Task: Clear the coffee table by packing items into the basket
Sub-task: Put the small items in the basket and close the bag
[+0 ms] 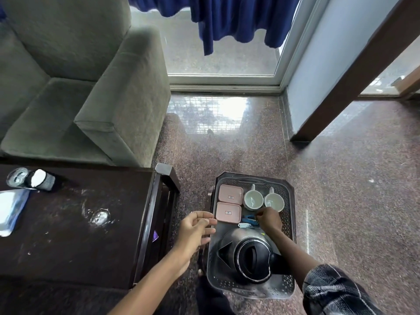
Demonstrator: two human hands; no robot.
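Your right hand [269, 219] is closed with its fingertips pinched down inside the grey basket [289, 223], apparently on a small blue item [249, 218], though the contact is hard to confirm. Your left hand [195, 230] is relaxed and holds nothing, fingers loosely curled just beside the basket's left wall. The basket sits on the floor [352, 189] beside the dark coffee table [79, 235]. It contains two pink lidded boxes [229, 204], two white cups [263, 200] and a steel electric kettle [252, 255]. A glass [16, 177] remains on the table.

Grey sofa [75, 87] — glossy speckled floor [341, 189].
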